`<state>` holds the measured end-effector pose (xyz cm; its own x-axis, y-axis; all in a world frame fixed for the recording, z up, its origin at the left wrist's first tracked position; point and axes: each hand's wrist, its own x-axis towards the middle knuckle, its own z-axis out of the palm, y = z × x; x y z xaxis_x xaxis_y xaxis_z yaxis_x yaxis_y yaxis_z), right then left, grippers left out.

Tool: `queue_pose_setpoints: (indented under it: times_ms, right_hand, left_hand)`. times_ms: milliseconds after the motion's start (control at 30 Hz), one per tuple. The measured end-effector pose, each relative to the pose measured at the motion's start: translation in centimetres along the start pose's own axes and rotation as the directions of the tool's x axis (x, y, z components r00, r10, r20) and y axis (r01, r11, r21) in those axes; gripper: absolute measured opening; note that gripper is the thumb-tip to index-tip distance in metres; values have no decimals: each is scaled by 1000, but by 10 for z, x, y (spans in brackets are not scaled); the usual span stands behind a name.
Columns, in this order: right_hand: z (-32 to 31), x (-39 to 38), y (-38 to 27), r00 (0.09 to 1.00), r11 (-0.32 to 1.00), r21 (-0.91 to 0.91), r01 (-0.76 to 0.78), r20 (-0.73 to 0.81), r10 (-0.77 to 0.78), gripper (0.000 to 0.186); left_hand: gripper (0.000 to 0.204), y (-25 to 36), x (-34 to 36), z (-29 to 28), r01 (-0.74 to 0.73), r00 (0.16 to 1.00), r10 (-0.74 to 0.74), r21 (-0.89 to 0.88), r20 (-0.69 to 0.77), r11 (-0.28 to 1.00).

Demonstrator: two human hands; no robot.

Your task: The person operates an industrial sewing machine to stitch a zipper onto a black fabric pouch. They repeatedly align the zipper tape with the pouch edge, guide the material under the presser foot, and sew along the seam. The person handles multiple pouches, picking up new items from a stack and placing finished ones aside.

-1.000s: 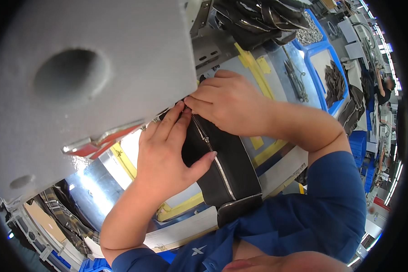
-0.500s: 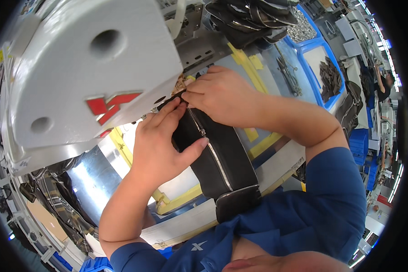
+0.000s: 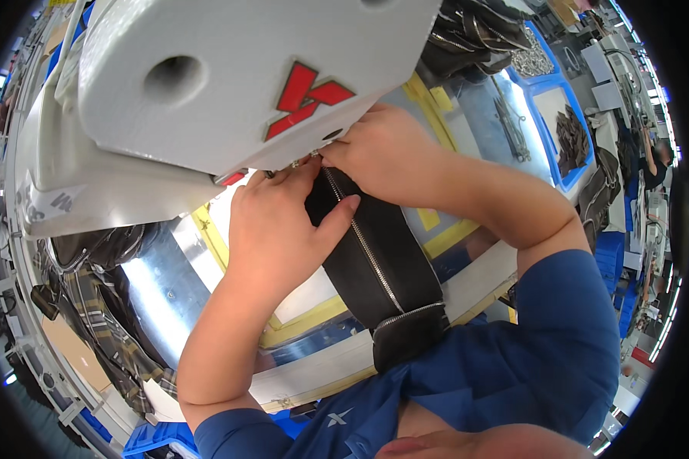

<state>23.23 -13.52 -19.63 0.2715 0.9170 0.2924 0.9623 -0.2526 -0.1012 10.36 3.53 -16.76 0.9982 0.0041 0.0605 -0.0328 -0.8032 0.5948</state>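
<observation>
A long black fabric piece [image 3: 386, 252] with a silver zipper [image 3: 371, 260] down its middle lies under the head of a white sewing machine [image 3: 230, 99]. Its near end, crossed by a second zipper [image 3: 412, 312], reaches my shirt. My left hand [image 3: 272, 222] rests on the piece's left side, fingers stretched toward the machine and thumb held apart beside the zipper. My right hand [image 3: 390, 157] is closed at the piece's far right edge, its fingers bent and gripping the fabric. The machine head hides the needle area and several fingertips.
Dark zippered pieces [image 3: 475, 38] are piled at the far right. Nearby are scissors-like metal tools [image 3: 511, 126] and a blue tray [image 3: 563, 180] with dark scraps and silver metal parts. Plaid and black fabric [image 3: 103, 325] hangs at the left. Yellow tape [image 3: 314, 317] marks the tabletop.
The machine head now sits farther right in the view and covers more of my fingertips. The zipper slider beside my left thumb is no longer visible. Both hands stay on the fabric.
</observation>
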Motion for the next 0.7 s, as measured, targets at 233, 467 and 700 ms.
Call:
queue_pose_setpoints:
  times_ms: [233, 467, 700]
  right_hand:
    - [-3, -1, 1, 999, 1000, 7, 19, 37, -19, 10]
    - [-7, -4, 5, 996, 999, 18, 47, 76, -48, 11]
    - [-7, -5, -2, 992, 993, -52, 106, 80, -102, 21]
  left_hand:
    - [56, 0, 2, 0, 20, 999, -20, 2, 33, 1000]
    - [62, 3, 1, 2, 13, 998, -17, 63, 55, 998]
    - [65, 8, -3, 0, -5, 999, -4, 193, 50, 981]
